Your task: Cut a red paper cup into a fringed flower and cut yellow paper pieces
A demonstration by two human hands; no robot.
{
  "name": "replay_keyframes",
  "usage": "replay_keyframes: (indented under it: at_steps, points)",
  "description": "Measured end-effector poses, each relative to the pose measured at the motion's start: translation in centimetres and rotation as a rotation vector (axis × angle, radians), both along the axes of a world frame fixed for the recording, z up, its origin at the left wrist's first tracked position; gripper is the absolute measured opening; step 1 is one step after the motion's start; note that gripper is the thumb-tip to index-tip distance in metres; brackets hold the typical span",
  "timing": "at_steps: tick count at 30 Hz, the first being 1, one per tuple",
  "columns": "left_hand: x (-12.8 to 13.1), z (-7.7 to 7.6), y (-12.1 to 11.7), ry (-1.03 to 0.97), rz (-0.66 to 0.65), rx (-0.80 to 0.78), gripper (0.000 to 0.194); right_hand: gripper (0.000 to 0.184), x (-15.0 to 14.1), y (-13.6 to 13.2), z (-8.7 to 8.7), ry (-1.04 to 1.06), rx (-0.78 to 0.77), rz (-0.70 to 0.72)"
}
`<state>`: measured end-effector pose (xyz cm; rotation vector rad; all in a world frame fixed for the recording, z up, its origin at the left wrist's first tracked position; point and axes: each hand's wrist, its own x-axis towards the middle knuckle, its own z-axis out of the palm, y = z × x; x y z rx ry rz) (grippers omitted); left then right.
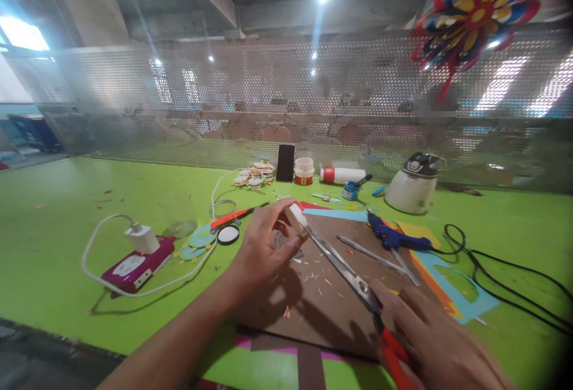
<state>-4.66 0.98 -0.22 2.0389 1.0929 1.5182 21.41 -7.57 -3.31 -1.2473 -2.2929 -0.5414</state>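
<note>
My left hand (266,238) pinches a small white piece with a red edge (296,218) between thumb and fingers, above the brown board. What kind of piece it is, I cannot make out. In my right hand (434,333) are scissors (347,273) with red handles. Their blades point up and left, and the tips meet the lower right edge of the white piece. Small white and red paper scraps (320,279) lie scattered on the brown board (322,318) beneath both hands.
A blue glue gun (398,238) with a black cord rests at the right on coloured paper sheets (481,300). A kettle (412,184), a phone (285,163) and a blue jar (350,191) stand at the back. A purple power strip (138,264) with a white charger (142,239) sits left.
</note>
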Motion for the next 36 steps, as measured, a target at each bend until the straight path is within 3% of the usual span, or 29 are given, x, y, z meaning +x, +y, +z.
replay_keyframes:
  at_steps: [9,17,23,31,36]
  points:
    - [-0.1,-0.6,0.7,-0.006,-0.015,0.032,0.052,0.040,0.1,0.7,1.0,-0.020,0.035,0.068]
    - [0.0,-0.8,0.4,-0.035,0.015,0.076,0.055,0.042,0.7,1.2,-0.2,0.042,-0.015,0.084]
    - [-0.1,-0.6,0.2,-0.053,-0.015,0.036,0.054,0.043,0.9,1.3,0.8,0.023,0.043,0.099]
    - [-0.1,-0.7,0.2,-0.051,-0.017,0.023,0.054,0.052,1.5,1.5,0.3,-0.019,-0.065,0.063]
    - [0.2,-0.4,0.0,-0.061,-0.001,0.013,0.055,0.046,0.6,1.1,0.6,0.084,-0.063,0.046]
